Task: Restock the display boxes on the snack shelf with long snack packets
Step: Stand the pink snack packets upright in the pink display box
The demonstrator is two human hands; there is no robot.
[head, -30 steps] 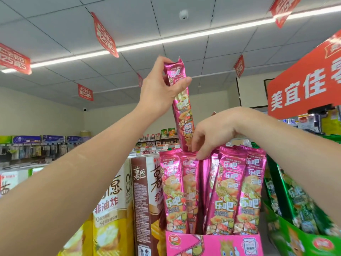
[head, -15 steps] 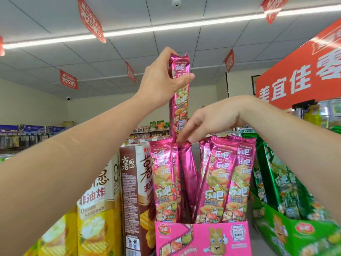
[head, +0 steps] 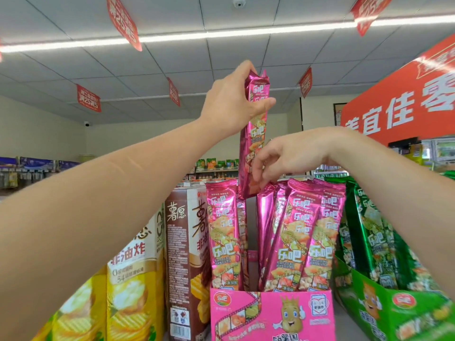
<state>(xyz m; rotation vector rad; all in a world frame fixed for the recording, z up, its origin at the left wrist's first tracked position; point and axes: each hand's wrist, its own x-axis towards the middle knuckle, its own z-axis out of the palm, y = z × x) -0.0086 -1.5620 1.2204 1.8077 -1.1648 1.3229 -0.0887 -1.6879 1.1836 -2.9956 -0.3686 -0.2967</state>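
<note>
Left fingers around upright pink packet

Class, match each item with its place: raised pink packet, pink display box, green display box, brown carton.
Things: 1 raised pink packet; 2 pink display box; 3 green display box; 4 brown carton.
Places: A right of the pink box; B gripped by the left hand; C left of the pink box; D holding upright pink packets.
Pairs: 1-B, 2-D, 3-A, 4-C.
</note>
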